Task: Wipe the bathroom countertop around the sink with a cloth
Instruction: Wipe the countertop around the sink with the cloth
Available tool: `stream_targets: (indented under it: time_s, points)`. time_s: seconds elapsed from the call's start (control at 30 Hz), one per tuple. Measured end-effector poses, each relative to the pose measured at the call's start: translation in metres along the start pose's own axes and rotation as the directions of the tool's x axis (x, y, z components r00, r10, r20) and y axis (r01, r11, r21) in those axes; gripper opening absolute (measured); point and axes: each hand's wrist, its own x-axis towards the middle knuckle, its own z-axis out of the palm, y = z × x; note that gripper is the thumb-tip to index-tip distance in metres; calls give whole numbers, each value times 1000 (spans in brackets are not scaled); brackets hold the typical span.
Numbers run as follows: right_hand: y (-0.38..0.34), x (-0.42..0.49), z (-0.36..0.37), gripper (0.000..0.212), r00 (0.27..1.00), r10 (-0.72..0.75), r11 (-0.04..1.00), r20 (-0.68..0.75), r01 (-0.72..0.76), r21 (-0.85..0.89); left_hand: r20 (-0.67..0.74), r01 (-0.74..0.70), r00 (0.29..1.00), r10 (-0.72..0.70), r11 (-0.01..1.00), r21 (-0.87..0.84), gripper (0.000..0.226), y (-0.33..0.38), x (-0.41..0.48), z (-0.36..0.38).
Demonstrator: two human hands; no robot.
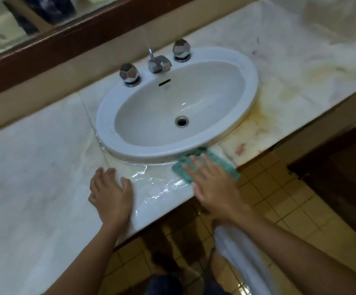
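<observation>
A white oval sink [251, 86] is set into a pale marble countertop [34, 167]. My right hand [213, 186] lies flat with straight fingers on a green cloth [226, 165], pressing it onto the counter's front strip just below the sink rim. Part of the cloth is hidden under the hand. My left hand [111, 194] rests open, palm down, on the counter near its front edge, left of a wet shiny patch [158, 186]. Yellow-brown stains [264, 116] mark the counter to the right of the sink.
A chrome tap [158, 62] and two faceted chrome knobs [129, 74] [181, 50] stand at the sink's back. A wood-framed mirror [66, 37] runs along the wall. Below the counter edge lies a yellow tiled floor [279, 201], wet in places, and a white rounded fixture [240, 258].
</observation>
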Motion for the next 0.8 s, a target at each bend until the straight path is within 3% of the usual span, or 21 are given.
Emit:
stream_targets:
  time_s: [0.2, 0.4, 0.6, 0.8]
  points:
    - [77, 0, -22, 58, 961, 276, 961, 0, -276, -22, -1, 2, 1000, -2, 1000, 9, 44, 1, 0, 0]
    - [0, 8, -14, 64, 831, 555, 828, -48, -545, 133, 8, 9, 1000, -9, 999, -37, 44, -2, -2, -2]
    - [-90, 5, 5, 58, 969, 244, 968, 29, -246, 53, 45, 53, 998, -48, 989, -139, 45, -5, 1, -7]
    - [-52, -4, -2, 55, 994, 65, 998, 93, -66, 5, 95, 130, 990, -108, 952, -279, 39, -1, 7, -13]
